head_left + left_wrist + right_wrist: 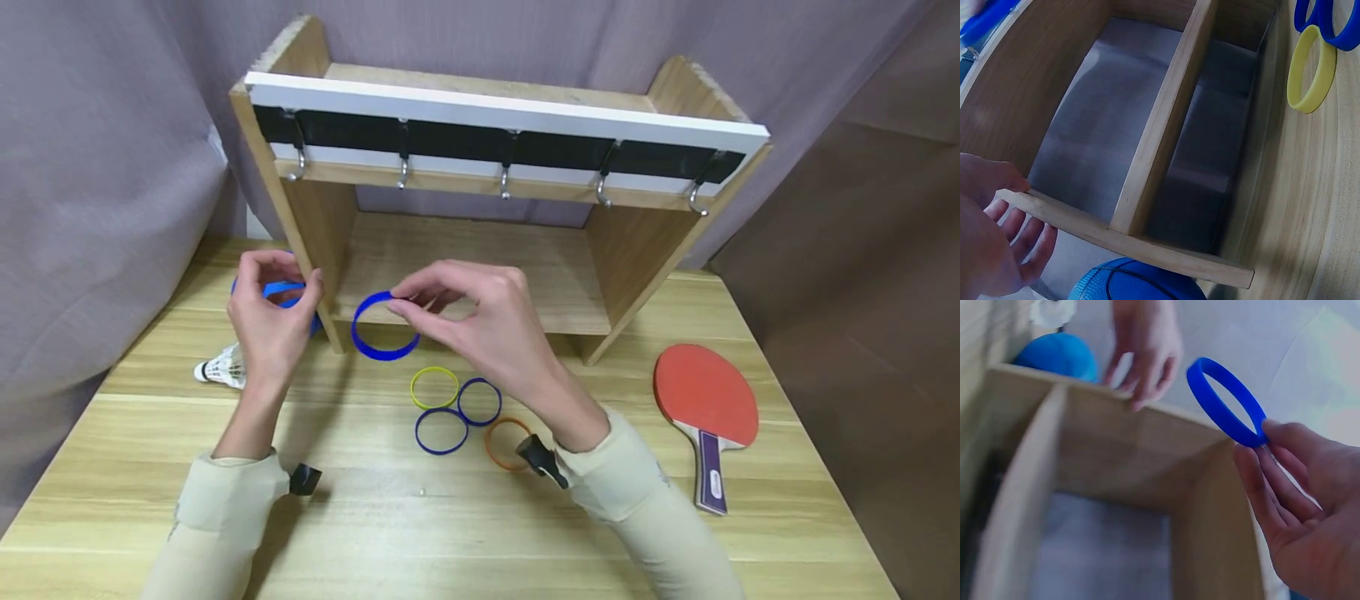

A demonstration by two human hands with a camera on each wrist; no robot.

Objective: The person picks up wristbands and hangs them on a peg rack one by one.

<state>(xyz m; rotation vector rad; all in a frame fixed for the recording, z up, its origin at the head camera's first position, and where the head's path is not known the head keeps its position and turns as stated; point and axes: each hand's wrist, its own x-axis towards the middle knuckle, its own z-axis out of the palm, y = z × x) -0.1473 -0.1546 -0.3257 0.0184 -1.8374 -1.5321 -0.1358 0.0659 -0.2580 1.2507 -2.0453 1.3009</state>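
My right hand (487,321) pinches the edge of a blue silicone wristband (378,355) between thumb and fingertips, in front of the wooden rack's (600,275) lower opening. In the right wrist view the band (1219,409) tilts up from those fingertips. My left hand (266,325) holds the rack's left side panel, its thumb at the edge and its fingers along the outer face, as the left wrist view shows of the hand (994,231). A row of metal hooks (505,179) lines the rack's white and black front rail (450,146).
On the tabletop lie a yellow band (412,392), two dark blue bands (441,452) and an orange band (490,450). A red table tennis bat (705,396) rests at the right. A shuttlecock (225,367) and a blue ball (1129,281) are left of the rack.
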